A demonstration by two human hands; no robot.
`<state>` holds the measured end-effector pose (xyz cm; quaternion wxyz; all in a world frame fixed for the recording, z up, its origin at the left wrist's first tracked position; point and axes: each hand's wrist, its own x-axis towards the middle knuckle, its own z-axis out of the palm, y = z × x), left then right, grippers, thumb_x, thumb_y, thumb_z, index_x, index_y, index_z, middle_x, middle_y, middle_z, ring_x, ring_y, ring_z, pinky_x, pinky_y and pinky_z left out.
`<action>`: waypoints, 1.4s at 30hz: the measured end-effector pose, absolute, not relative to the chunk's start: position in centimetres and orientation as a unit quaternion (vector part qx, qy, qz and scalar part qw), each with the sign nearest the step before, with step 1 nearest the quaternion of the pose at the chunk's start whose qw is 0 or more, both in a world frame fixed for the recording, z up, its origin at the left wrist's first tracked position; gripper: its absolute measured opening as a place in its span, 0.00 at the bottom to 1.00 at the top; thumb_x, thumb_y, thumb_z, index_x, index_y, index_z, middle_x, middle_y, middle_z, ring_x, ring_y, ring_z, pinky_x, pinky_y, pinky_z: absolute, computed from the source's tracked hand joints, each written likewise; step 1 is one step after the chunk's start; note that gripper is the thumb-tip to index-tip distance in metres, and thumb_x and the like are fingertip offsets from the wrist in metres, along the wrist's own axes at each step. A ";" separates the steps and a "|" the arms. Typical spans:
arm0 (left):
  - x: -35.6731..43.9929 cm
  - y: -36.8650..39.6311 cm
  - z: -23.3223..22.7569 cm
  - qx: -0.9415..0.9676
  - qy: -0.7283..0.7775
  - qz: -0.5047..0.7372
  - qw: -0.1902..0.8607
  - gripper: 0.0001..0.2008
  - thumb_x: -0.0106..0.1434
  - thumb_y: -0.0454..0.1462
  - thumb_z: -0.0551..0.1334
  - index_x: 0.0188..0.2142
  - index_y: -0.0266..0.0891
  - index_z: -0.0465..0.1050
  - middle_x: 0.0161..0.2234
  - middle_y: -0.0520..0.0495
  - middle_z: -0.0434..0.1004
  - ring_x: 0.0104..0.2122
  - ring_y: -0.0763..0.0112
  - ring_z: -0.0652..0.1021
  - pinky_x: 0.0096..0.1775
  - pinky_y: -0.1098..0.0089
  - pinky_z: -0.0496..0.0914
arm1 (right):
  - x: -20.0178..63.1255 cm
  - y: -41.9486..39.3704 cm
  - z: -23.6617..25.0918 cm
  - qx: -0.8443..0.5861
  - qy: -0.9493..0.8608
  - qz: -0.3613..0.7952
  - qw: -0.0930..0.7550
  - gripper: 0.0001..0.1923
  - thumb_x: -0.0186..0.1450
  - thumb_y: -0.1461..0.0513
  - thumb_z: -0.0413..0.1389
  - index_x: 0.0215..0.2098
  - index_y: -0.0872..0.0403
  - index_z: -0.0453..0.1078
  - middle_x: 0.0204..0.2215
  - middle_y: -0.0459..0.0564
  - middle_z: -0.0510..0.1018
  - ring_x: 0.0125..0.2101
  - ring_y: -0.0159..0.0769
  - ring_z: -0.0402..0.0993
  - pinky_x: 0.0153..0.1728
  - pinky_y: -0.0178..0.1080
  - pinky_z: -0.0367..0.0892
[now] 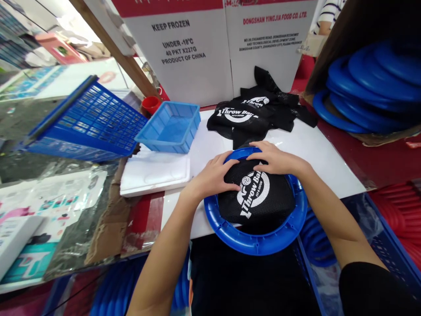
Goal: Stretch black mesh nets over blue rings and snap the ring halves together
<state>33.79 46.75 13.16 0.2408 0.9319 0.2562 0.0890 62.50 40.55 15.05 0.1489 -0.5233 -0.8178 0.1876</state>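
A blue plastic ring (259, 242) lies on the white tabletop (315, 153) at its near edge. A black mesh cloth (259, 197) with a white "Throw Ball" print is spread inside the ring. My left hand (215, 175) presses on the cloth's left part near the ring's rim. My right hand (274, 159) rests on the cloth's far edge where it meets the rim. Fingers of both hands lie flat on the mesh. A pile of more black printed mesh cloths (259, 115) lies just beyond the ring.
A light blue tray (169, 127) and a tilted dark blue basket (88, 120) sit to the left, with a red cup (150, 104) behind. White cardboard boxes (197, 52) stand at the back. Stacked blue rings (371, 87) lie at the right; red rings (399, 215) lower right.
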 end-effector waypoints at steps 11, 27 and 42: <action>35.4 46.6 13.3 0.926 0.281 0.110 0.226 0.08 0.73 0.39 0.63 0.48 0.40 0.76 0.69 0.33 0.66 0.67 0.45 0.70 0.67 0.44 0.66 | 61.3 41.0 15.3 -0.530 -0.808 0.218 0.135 0.09 0.62 0.59 0.70 0.38 0.53 0.78 0.69 0.62 0.71 0.66 0.61 0.67 0.66 0.61 0.65; 34.1 48.5 13.8 0.803 0.358 0.169 0.445 0.08 0.64 0.42 0.65 0.35 0.41 0.80 0.45 0.43 0.83 0.45 0.59 0.81 0.54 0.54 0.76 | 63.2 42.0 15.3 -0.518 -0.751 0.357 0.201 0.16 0.71 0.51 0.56 0.43 0.53 0.79 0.52 0.56 0.84 0.47 0.45 0.79 0.52 0.48 0.72; 34.6 49.3 13.1 0.822 0.356 0.125 0.428 0.12 0.67 0.45 0.61 0.37 0.40 0.78 0.43 0.42 0.81 0.45 0.57 0.79 0.53 0.55 0.74 | 63.4 42.5 14.7 -0.512 -0.752 0.364 0.200 0.13 0.71 0.52 0.55 0.37 0.51 0.73 0.52 0.55 0.82 0.48 0.45 0.76 0.55 0.48 0.69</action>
